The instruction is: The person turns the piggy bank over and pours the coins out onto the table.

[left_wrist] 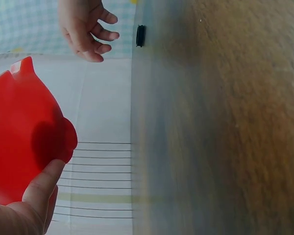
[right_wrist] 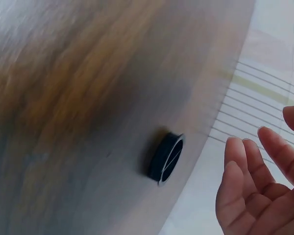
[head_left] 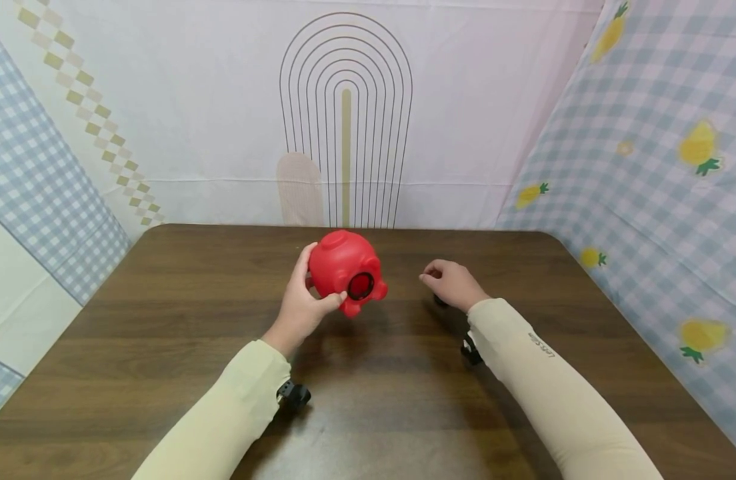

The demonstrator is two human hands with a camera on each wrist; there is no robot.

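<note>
A glossy red piggy bank [head_left: 339, 261] is tilted above the table, its round black-rimmed opening [head_left: 361, 285] and stubby feet turned toward the front right. My left hand [head_left: 302, 303] grips it from the left, with the thumb near the opening. In the left wrist view its red side [left_wrist: 19, 127] fills the left part. To the right, my right hand [head_left: 455, 285] hovers with loosely bent fingers and nothing in them. Below that hand a round black plug [right_wrist: 166, 159] stands on its edge on the table, mostly hidden by the hand in the head view.
The brown wooden table [head_left: 164, 320] reaches back to a white cloth [head_left: 212, 120] with an arch pattern. A checked cloth with printed fruit [head_left: 638, 200] hangs along the right side. Black wrist cameras sit under both sleeves.
</note>
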